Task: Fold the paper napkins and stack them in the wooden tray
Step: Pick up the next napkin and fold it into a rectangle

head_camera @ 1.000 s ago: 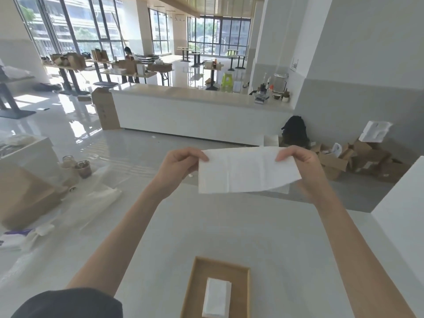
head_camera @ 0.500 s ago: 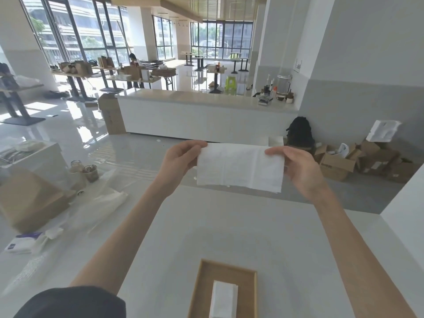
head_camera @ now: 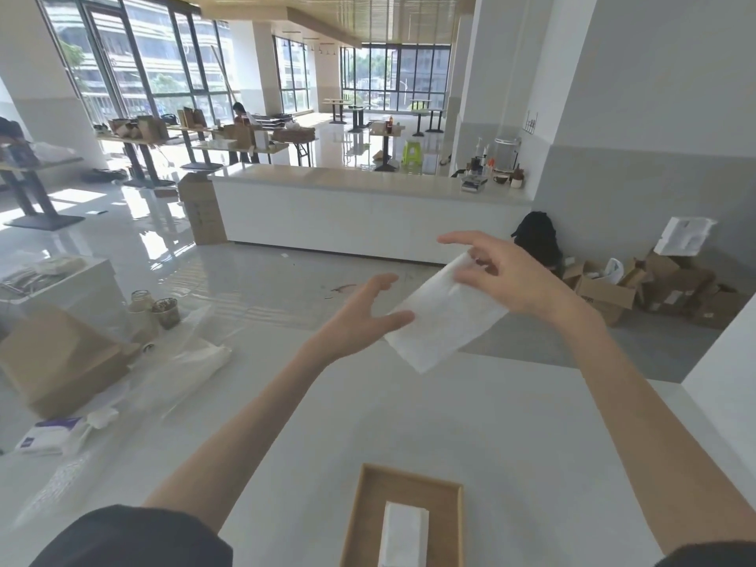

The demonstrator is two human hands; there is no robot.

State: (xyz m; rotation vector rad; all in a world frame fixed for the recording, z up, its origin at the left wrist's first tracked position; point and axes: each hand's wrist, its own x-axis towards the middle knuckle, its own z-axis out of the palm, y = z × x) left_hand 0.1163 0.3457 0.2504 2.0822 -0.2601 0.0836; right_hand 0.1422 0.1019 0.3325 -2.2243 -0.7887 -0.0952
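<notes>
Currently mid-fold: my right hand [head_camera: 511,280] pinches the paper napkin [head_camera: 442,321] above the table [head_camera: 511,423]; left hand [head_camera: 360,317] fingers spread at its edge. Next, I'd say: crease flat, lay on napkin stack [head_camera: 403,534] in wooden tray [head_camera: 368,505].

- I am wearing the only camera on my head, so it is looking forward and tilting down over the white table [head_camera: 450,423].
- It is sitting close behind my arms. My left hand [head_camera: 360,321] and my right hand [head_camera: 511,280], pinching the paper napkin [head_camera: 442,321], are filling the middle of the frame.
- The bottom edge of the frame is cutting off the wooden tray [head_camera: 370,513], the thing nearest to me.
- The wide-angle lens is bending the walls at the edges and taking in the long counter [head_camera: 368,214] and the room far beyond.
</notes>
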